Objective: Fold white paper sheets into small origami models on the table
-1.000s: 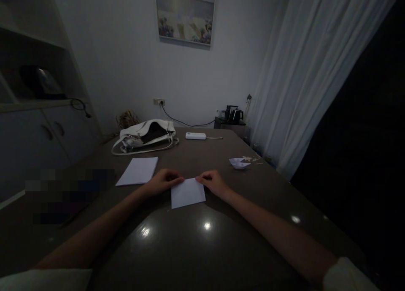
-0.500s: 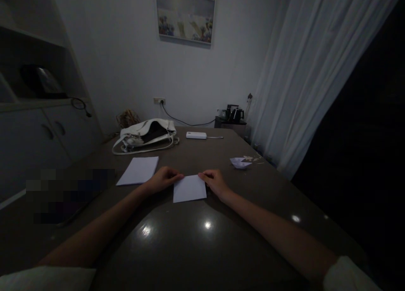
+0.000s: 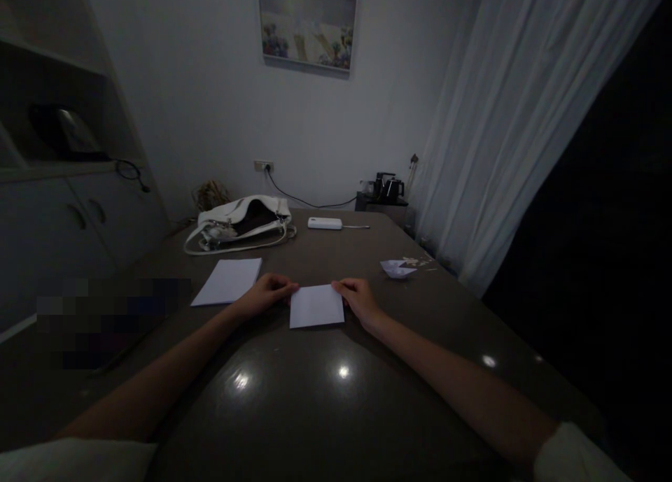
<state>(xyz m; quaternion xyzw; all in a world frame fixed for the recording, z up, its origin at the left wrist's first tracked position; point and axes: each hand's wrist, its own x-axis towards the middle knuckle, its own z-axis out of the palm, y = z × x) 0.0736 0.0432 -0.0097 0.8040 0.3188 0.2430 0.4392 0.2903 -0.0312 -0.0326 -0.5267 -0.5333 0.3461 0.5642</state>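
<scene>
A small white sheet of paper (image 3: 317, 308), roughly rectangular, is held between my two hands above the dark table (image 3: 294, 412). My left hand (image 3: 267, 293) pinches its upper left corner between thumb and fingers. At the upper right corner, my right hand (image 3: 358, 300) grips the sheet the same way, the thumb on top. Beside my left hand lies a stack of white paper (image 3: 227, 280). To the right of my right hand sits a folded paper boat (image 3: 397, 268).
A white handbag (image 3: 241, 223) lies open at the back left of the table. Behind the sheet is a white power bank (image 3: 325, 223) with a short cable. Small pale scraps (image 3: 417, 261) lie by the right edge. A black kettle (image 3: 391, 188) stands beyond the table.
The sheet has turned slightly and shifted a little up and to the right, its lower edge now more level. My left hand has moved slightly; both hands keep their hold.
</scene>
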